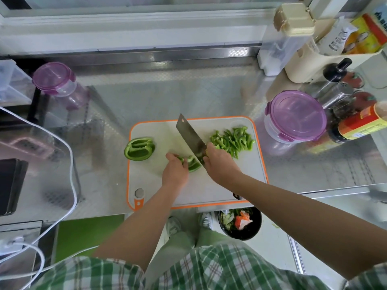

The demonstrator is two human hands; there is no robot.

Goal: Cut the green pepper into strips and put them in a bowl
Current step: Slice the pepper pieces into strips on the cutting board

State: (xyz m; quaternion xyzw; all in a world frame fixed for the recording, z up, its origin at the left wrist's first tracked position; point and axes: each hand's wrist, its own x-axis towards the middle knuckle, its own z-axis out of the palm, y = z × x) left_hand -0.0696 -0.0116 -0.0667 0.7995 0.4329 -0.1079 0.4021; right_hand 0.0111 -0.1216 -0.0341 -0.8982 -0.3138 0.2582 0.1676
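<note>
On the white cutting board (pixel 249 170) with an orange rim, my left hand (pixel 174 169) grips a piece of green pepper (pixel 193 164) with curled fingers. My right hand (pixel 219 162) holds a cleaver (pixel 189 137), its blade resting against that piece on its right side. A pile of cut pepper strips (pixel 232 141) lies at the board's far right. Another pepper half (pixel 139 149) sits cut side up on the board's left edge. No open bowl for the strips shows on the counter.
The steel counter (pixel 167 97) carries a lidded purple-topped container (pixel 295 116) to the right, another purple-lidded tub (pixel 56 80) at far left, and sauce bottles and shakers (pixel 343 95) at far right. A black bin (pixel 240 222) with scraps stands on the floor. White cables (pixel 71 174) run at left.
</note>
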